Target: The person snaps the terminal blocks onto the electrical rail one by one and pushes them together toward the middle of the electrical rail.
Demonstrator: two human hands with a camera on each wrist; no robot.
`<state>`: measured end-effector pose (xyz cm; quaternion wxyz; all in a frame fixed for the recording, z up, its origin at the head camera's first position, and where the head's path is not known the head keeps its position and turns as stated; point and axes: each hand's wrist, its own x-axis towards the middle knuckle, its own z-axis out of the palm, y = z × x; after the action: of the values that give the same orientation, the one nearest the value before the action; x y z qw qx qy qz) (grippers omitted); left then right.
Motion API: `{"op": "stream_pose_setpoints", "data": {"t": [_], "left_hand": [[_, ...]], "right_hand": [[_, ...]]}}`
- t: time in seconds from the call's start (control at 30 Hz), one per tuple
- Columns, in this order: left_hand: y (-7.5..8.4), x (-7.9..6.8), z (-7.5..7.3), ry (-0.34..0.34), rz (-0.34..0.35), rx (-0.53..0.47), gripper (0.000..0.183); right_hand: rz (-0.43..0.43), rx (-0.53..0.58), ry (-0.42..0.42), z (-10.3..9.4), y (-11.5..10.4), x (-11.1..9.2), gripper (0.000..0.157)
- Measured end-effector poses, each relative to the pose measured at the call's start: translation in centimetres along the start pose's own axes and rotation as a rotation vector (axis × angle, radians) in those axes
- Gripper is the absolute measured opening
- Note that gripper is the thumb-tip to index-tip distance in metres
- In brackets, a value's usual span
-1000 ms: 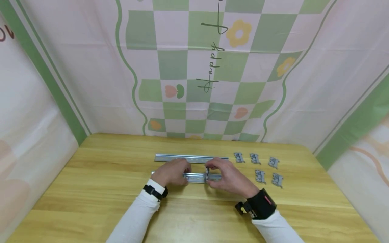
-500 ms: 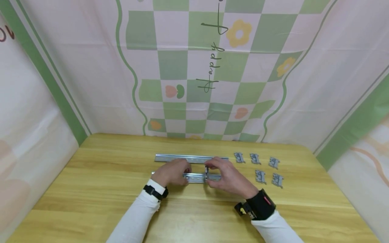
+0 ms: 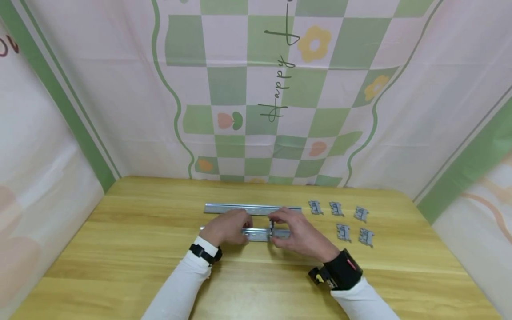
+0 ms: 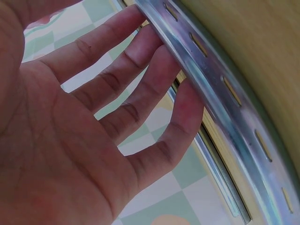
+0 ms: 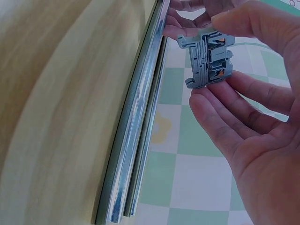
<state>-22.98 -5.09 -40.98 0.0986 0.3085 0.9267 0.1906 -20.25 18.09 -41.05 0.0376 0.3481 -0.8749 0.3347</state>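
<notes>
A slotted metal DIN rail (image 3: 257, 234) lies across the table, and my left hand (image 3: 227, 227) holds it at its left part. In the left wrist view, fingertips of that hand (image 4: 93, 136) touch the long edge of the rail (image 4: 229, 105); the thumb's contact is hidden there. My right hand (image 3: 308, 235) pinches a grey terminal block (image 3: 271, 227) upright over the rail, right of the left hand. The right wrist view shows the block (image 5: 208, 58) between thumb and fingertips, its clip side towards the rail, with a gap visible between them.
A second DIN rail (image 3: 228, 207) lies parallel just behind. Several grey terminal blocks lie flat at the right in two rows, among them one block (image 3: 314, 207) at the back and one block (image 3: 366, 237) in front. A patterned curtain (image 3: 264, 89) hangs behind the wooden table (image 3: 120, 249).
The terminal block in my right hand has shifted very slightly left along the rail. My left hand stays in place on the rail.
</notes>
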Motion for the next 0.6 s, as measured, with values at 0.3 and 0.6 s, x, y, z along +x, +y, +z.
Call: {"op": "stream_pose_setpoints", "data": {"t": [0.3, 0.6], "left_hand": [[-0.07, 0.06, 0.09, 0.001, 0.010, 0.006, 0.025], [-0.03, -0.02, 0.04, 0.003, 0.007, 0.006, 0.025]], "right_hand": [[-0.018, -0.029, 0.014, -0.05, 0.02, 0.10, 0.049], [-0.026, -0.020, 0.015, -0.10, -0.11, 0.19, 0.048]]}}
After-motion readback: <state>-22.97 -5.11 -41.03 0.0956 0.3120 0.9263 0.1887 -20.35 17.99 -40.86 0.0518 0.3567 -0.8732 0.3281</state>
